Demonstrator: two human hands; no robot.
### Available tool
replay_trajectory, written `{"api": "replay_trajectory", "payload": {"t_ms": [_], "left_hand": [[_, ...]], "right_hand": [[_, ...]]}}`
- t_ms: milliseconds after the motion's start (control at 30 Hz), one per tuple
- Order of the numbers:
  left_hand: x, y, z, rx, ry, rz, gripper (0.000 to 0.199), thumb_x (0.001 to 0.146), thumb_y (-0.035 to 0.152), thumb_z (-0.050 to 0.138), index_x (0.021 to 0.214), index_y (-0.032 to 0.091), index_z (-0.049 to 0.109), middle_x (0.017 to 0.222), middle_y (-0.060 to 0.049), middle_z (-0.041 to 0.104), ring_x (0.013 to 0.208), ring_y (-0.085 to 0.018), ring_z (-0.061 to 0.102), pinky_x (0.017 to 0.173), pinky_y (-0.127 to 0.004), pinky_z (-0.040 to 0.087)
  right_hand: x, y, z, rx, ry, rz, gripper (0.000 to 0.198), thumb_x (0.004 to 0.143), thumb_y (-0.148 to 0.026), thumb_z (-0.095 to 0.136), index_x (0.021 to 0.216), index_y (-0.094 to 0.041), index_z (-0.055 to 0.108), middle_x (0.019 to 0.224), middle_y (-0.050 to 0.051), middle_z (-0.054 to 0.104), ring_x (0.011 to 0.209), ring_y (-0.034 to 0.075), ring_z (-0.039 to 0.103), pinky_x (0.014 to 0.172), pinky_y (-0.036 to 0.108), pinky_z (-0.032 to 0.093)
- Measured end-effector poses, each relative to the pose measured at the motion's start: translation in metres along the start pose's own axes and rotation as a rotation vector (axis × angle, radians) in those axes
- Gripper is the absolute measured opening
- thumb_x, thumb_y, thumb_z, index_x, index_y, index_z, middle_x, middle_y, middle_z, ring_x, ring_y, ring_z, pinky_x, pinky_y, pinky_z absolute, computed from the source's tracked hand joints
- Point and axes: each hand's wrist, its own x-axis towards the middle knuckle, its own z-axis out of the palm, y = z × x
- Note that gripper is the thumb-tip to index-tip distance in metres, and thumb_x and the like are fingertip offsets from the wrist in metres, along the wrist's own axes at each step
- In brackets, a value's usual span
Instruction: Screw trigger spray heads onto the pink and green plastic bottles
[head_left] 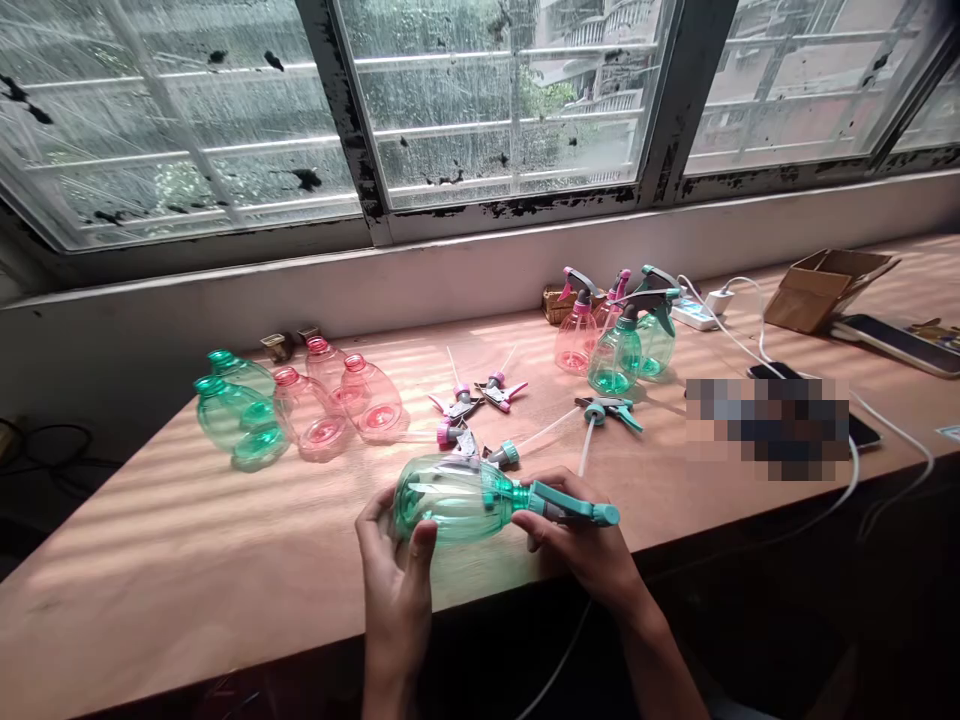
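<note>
A clear green spray bottle lies sideways in the air above the table's front edge. My left hand is wrapped round its base, thumb toward me. At the neck, my right hand grips the teal spray head, with the thumb close to the collar. The head meets the bottle's mouth, but I cannot tell how tightly it is screwed on. Just beyond lie loose spray heads: a teal one, another teal-collared one and several pink ones, with thin tubes.
Headless green bottles and pink bottles stand at the left of the wooden table. Bottles with heads on, pink and green, stand at the back. To the right are a power strip, cables, phones and a cardboard box.
</note>
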Motion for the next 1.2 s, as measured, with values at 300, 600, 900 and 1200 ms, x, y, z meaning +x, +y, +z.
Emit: {"api": "replay_trajectory", "payload": {"t_ms": [300, 600, 900, 1200], "left_hand": [[-0.003, 0.017, 0.005, 0.135, -0.027, 0.059, 0.057, 0.087, 0.060, 0.072, 0.128, 0.021, 0.064, 0.126, -0.010, 0.070, 0.124, -0.030, 0.065, 0.108, -0.041, 0.051], [-0.003, 0.007, -0.003, -0.020, -0.153, 0.028, 0.068, 0.084, 0.045, 0.080, 0.146, 0.030, 0.055, 0.151, -0.008, 0.061, 0.141, -0.032, 0.057, 0.117, -0.044, 0.047], [-0.008, 0.001, -0.003, -0.049, -0.160, 0.059, 0.068, 0.086, 0.042, 0.079, 0.146, 0.031, 0.048, 0.156, -0.010, 0.053, 0.145, -0.032, 0.052, 0.121, -0.047, 0.042], [0.000, 0.003, -0.006, 0.163, -0.083, 0.124, 0.060, 0.089, 0.054, 0.072, 0.140, 0.026, 0.058, 0.146, -0.010, 0.056, 0.142, -0.032, 0.051, 0.120, -0.045, 0.040]], "right_hand": [[-0.001, -0.001, -0.001, 0.008, -0.004, 0.023, 0.034, 0.081, -0.043, 0.087, 0.098, -0.021, 0.068, 0.069, -0.003, 0.070, 0.055, 0.013, 0.062, 0.053, 0.024, 0.051], [0.000, -0.002, -0.002, 0.003, 0.019, -0.005, 0.033, 0.088, -0.045, 0.081, 0.103, -0.020, 0.068, 0.063, -0.005, 0.064, 0.057, 0.015, 0.061, 0.061, 0.029, 0.048], [-0.002, -0.003, 0.001, 0.062, 0.073, 0.052, 0.036, 0.082, -0.050, 0.084, 0.098, -0.021, 0.070, 0.069, -0.004, 0.066, 0.051, 0.013, 0.058, 0.052, 0.028, 0.046], [-0.003, -0.001, -0.001, 0.068, 0.011, 0.027, 0.037, 0.081, -0.049, 0.085, 0.099, -0.021, 0.067, 0.059, -0.005, 0.062, 0.051, 0.014, 0.057, 0.053, 0.028, 0.045]]}}
